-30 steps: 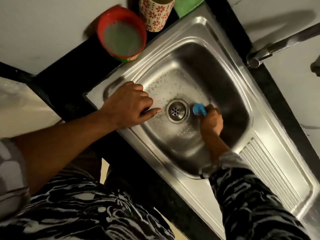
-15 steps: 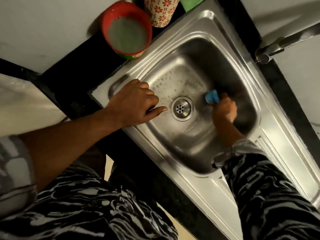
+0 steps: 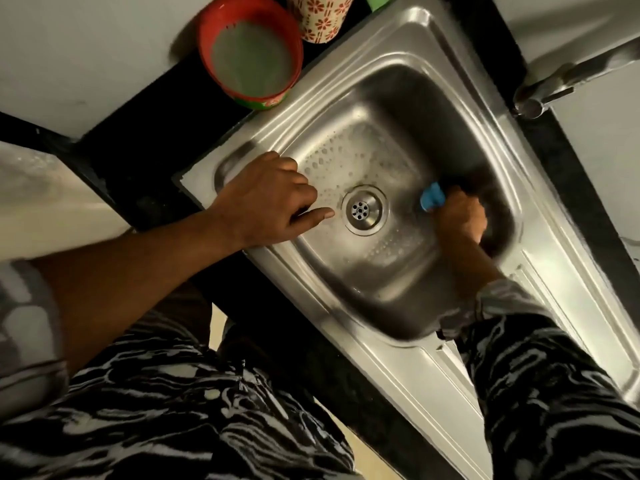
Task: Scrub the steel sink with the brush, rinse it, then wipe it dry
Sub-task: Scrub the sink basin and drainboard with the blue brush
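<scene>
The brush (image 3: 432, 198) has swept right of the drain (image 3: 363, 210), right hand (image 3: 459, 218) clamped round its light, stiff, likely slippery handle, left hand (image 3: 266, 199) resting unclenched on the sink (image 3: 346, 74) rim.

Your black tabletop (image 3: 138, 161) holds the inset steel sink (image 3: 561, 282); a round red plastic sieve (image 3: 251, 60) and flowered cup (image 3: 320, 19) line its far edge.
</scene>
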